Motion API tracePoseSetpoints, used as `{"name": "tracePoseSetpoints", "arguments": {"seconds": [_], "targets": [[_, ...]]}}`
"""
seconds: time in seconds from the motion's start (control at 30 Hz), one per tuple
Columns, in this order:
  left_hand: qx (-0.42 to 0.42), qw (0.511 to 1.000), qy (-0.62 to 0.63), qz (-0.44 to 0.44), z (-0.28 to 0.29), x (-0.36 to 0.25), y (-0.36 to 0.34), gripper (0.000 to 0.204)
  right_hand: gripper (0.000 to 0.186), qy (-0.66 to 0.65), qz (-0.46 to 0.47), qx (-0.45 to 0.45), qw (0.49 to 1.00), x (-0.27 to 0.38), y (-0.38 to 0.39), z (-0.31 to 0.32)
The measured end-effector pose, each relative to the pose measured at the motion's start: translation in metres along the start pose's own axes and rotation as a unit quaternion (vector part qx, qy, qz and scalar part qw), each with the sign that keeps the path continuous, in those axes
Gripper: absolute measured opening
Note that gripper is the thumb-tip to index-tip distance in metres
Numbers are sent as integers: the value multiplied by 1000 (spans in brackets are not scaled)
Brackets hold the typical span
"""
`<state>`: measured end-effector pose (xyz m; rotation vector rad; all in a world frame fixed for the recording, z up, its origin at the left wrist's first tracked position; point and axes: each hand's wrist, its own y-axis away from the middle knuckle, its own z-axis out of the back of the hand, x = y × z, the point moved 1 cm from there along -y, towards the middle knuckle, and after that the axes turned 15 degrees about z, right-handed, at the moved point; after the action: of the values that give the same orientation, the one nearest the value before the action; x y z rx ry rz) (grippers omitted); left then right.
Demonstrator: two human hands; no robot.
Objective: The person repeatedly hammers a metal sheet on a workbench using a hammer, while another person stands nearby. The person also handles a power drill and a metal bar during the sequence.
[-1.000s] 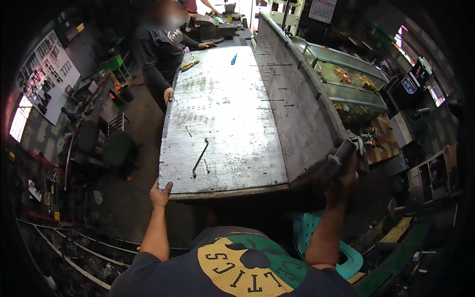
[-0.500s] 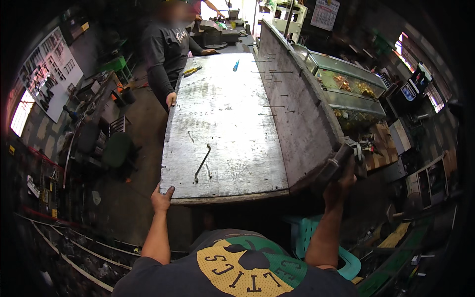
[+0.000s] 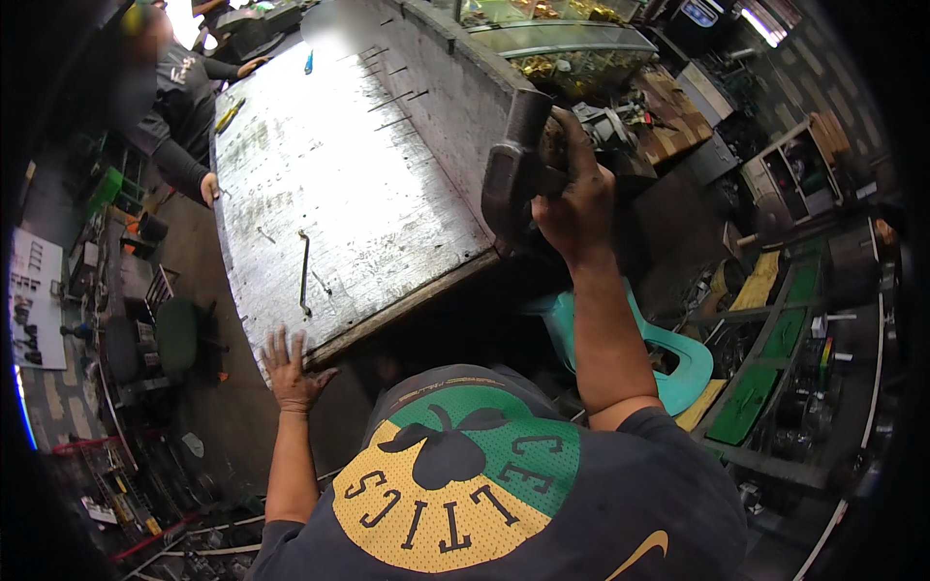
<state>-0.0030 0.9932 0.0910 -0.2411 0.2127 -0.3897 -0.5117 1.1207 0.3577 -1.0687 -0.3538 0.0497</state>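
Note:
My left hand [image 3: 291, 373] lies flat with fingers spread on the near left corner of a worn, whitish tabletop panel [image 3: 329, 174]. My right hand [image 3: 579, 208] is closed round a heavy dark metal piece [image 3: 518, 169] with blocky ends, at the near end of an upright board [image 3: 455, 107]. Whether that piece is fixed to the board, I cannot tell. Several long nails [image 3: 390, 102] stick out of the board's inner face. On the panel rest a double-ended wrench [image 3: 304, 271], a loose nail [image 3: 322, 283], a yellow-handled tool [image 3: 230, 115] and a small blue tool [image 3: 309, 62].
Across the panel's left side, another person [image 3: 179, 107] has both hands at its edge. A turquoise plastic stool [image 3: 668, 373] stands beside my right arm. Behind the board are glass tanks [image 3: 562, 48] and a wooden bench [image 3: 668, 116] with loose parts. Chairs [image 3: 179, 334] stand at left.
My view has swung to the right. My left hand has gone from gripping the corner's edge to lying flat on it. My right hand has come up around the dark metal piece.

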Motion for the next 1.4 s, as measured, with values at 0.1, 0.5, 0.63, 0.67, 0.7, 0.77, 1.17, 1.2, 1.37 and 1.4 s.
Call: {"name": "tracePoseSetpoints", "arguments": {"seconds": [0.1, 0.5, 0.63, 0.67, 0.7, 0.77, 1.17, 1.2, 1.37, 1.4], "targets": [[83, 996, -13, -37, -5, -12, -6, 104, 61, 0, -6, -2, 1000, 0, -2, 1], [-67, 947, 266, -169, 88, -137, -131, 84, 61, 84, 27, 7, 996, -12, -4, 10], [-157, 864, 344, -332, 159, -292, -236, 72, 65, 29, -16, -14, 999, -9, -2, 8], [-124, 838, 373, -378, 170, -334, -263, 78, 65, 13, -32, -17, 999, -9, 0, 8], [-118, 819, 369, -424, 178, -374, -282, 84, 65, 14, -36, -9, 999, -11, 2, 8], [-56, 792, 351, -496, 185, -418, -303, 87, 63, -1, -19, -14, 1000, -16, 7, 13], [-82, 807, 380, -446, 157, -455, -306, 93, 39, -162, -527, 137, 823, -22, 227, 85], [-72, 810, 379, -442, 158, -455, -303, 95, 35, -251, -630, 103, 728, -28, 248, 78], [-71, 815, 391, -421, 161, -458, -298, 94, 23, -416, -666, -33, 618, -75, 295, 50], [-68, 817, 391, -419, 161, -458, -298, 94, 24, -412, -684, -30, 601, -84, 296, 45]]}}
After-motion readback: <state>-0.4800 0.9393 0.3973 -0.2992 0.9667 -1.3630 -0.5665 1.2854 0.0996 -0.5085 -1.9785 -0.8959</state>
